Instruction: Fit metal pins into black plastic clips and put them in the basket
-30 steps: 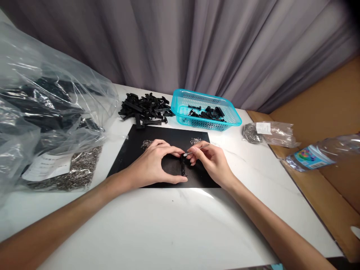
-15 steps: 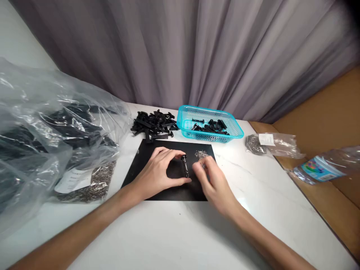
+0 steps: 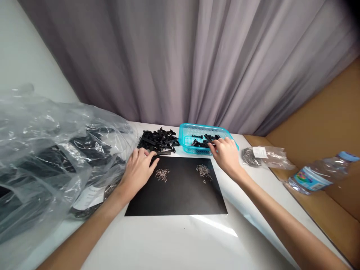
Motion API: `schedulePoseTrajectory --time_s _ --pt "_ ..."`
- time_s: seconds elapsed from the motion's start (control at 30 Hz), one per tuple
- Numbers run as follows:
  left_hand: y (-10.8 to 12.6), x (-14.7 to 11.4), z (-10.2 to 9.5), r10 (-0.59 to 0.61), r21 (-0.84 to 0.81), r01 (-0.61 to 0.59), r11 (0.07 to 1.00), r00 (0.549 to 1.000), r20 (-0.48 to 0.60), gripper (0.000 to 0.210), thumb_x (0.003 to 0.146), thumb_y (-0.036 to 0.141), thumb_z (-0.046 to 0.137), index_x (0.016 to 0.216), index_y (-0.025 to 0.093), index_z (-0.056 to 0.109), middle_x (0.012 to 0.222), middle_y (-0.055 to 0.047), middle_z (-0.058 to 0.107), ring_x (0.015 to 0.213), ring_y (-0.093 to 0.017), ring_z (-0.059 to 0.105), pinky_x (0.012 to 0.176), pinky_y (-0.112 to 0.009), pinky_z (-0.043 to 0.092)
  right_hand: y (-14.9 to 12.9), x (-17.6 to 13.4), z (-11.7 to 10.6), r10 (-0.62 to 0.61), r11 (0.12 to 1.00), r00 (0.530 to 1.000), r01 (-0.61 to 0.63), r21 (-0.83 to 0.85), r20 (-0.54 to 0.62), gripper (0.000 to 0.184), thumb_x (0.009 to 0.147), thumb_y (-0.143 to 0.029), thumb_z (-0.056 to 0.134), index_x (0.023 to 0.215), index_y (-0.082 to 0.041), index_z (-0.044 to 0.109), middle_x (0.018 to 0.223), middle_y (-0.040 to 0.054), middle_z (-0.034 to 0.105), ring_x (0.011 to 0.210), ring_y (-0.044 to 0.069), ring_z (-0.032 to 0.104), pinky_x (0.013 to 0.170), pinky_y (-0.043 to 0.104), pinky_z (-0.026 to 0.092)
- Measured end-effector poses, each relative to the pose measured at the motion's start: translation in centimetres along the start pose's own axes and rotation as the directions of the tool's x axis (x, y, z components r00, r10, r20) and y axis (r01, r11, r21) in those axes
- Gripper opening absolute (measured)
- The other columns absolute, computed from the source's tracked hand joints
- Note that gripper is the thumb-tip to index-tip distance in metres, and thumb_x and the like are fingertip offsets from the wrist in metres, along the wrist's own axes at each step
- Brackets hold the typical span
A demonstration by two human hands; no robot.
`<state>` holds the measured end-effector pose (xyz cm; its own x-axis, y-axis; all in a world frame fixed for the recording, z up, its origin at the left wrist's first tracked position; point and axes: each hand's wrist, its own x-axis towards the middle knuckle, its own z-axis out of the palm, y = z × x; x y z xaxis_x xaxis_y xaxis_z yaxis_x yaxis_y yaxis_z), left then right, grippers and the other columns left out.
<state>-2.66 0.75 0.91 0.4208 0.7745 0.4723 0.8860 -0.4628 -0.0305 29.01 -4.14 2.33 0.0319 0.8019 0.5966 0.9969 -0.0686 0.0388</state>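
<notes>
Lying at 11 o'clock on the desk (image 3: 168, 242), the piled black parts (image 3: 158, 139) look light and stiff, best pinched mid-shaft; the left hand (image 3: 137, 167) curls at their edge, the right hand (image 3: 226, 154) over the 1 o'clock basket (image 3: 181, 137), whether gripping I cannot tell.

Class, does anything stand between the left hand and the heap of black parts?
Nothing visible does: the left hand is at the near edge of the heap of black parts. Whether it touches any is unclear.
</notes>
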Motion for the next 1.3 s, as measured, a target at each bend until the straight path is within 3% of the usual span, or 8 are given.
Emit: schedulePoseTrajectory --time_s 0.13,0.23,0.37,0.53,0.8,0.97,1.1,1.3 --pt "-0.7 -0.3 0.9 0.035 0.011 -0.035 0.999 0.999 0.025 0.030 0.100 0.022 0.052 0.122 0.013 0.070 0.110 -0.019 0.068 0.108 -0.039 0.061 0.096 -0.051 0.049 0.7 1.2 0.7 0.024 0.999 1.000 -0.025 -0.037 -0.015 0.035 0.103 -0.035 0.054 0.088 -0.012 0.076 0.089 0.0179 0.072 0.088 0.032 0.056 0.078 0.041 0.035" --pt "-0.6 -0.5 1.2 0.048 0.006 -0.048 0.999 0.998 0.039 0.030 0.100 0.015 0.047 0.121 0.014 0.069 0.107 -0.016 0.071 0.104 -0.034 0.064 0.096 -0.046 0.049 -1.8 -0.6 0.0 0.087 0.996 0.982 -0.086 0.014 -0.169 0.038 0.105 -0.040 0.050 0.104 -0.011 0.074 0.099 0.0196 0.069 0.093 0.033 0.055 0.080 0.042 0.036" --pt "-0.3 -0.6 0.9 0.020 -0.005 -0.020 1.000 0.999 0.025 0.025 0.100 0.018 0.050 0.118 0.016 0.067 0.107 -0.014 0.070 0.104 -0.032 0.066 0.096 -0.043 0.050 -7.6 -4.0 -0.9 -0.272 0.908 0.962 0.269 0.322 -0.038 0.028 0.105 -0.021 0.047 0.112 -0.018 0.074 0.101 0.0120 0.068 0.088 0.026 0.058 0.076 0.038 0.041" --pt "0.2 -0.2 -0.7 -0.051 -0.018 0.051 0.999 0.998 -0.034 0.018 0.101 0.028 0.053 0.109 0.017 0.065 0.096 -0.012 0.065 0.091 -0.033 0.068 0.084 -0.043 0.053 -11.7 -5.8 0.1 -0.458 0.843 0.883 0.397 0.362 0.100 0.038 0.104 -0.019 0.051 0.140 -0.016 0.062 0.120 0.0151 0.066 0.102 0.028 0.060 0.083 0.040 0.047" --pt "1.3 0.3 -0.6 -0.168 -0.474 0.075 0.877 0.973 -0.156 0.028 0.093 0.027 0.066 0.119 0.022 0.055 0.106 -0.007 0.066 0.093 -0.026 0.069 0.083 -0.038 0.057 -11.5 -5.1 0.9 -0.317 0.875 0.942 0.244 0.419 0.113 0.018 0.105 -0.020 0.054 0.107 -0.017 0.072 0.105 0.0097 0.072 0.091 0.024 0.065 0.081 0.037 0.046" --pt "2.1 0.1 0.2 -0.205 -0.742 0.114 0.661 0.978 -0.032 0.052 0.087 0.027 0.070 0.136 0.024 0.053 0.113 -0.006 0.067 0.099 -0.023 0.068 0.096 -0.043 0.057 -9.8 -6.0 0.9 -0.274 0.831 0.956 0.179 0.526 0.107 0.014 0.103 -0.017 0.058 0.102 -0.020 0.071 0.093 0.0048 0.074 0.082 0.020 0.067 0.083 0.035 0.049" --pt "3.2 -0.3 -0.2 -0.103 -0.849 0.132 0.512 0.990 0.091 0.032 0.086 0.039 0.072 0.112 0.021 0.067 0.113 -0.006 0.067 0.103 -0.023 0.068 0.099 -0.042 0.056 -8.0 -7.8 0.8 -0.301 0.679 0.947 0.133 0.722 0.108 0.021 0.100 -0.009 0.058 0.106 -0.021 0.074 0.098 0.0060 0.076 0.091 0.020 0.070 0.086 0.034 0.055" --pt "5.0 -1.1 -0.3 -0.057 -0.867 0.237 0.439 0.970 0.237 0.031 0.087 0.047 0.073 0.088 0.021 0.055 0.094 -0.001 0.069 0.080 -0.018 0.067 0.075 -0.032 0.053 -6.9 -8.5 -0.4 -0.290 0.580 0.944 0.040 0.813 0.160 0.020 0.098 -0.013 0.060 0.106 -0.020 0.078 0.102 0.0087 0.077 0.092 0.022 0.073 0.085 0.036 0.060"
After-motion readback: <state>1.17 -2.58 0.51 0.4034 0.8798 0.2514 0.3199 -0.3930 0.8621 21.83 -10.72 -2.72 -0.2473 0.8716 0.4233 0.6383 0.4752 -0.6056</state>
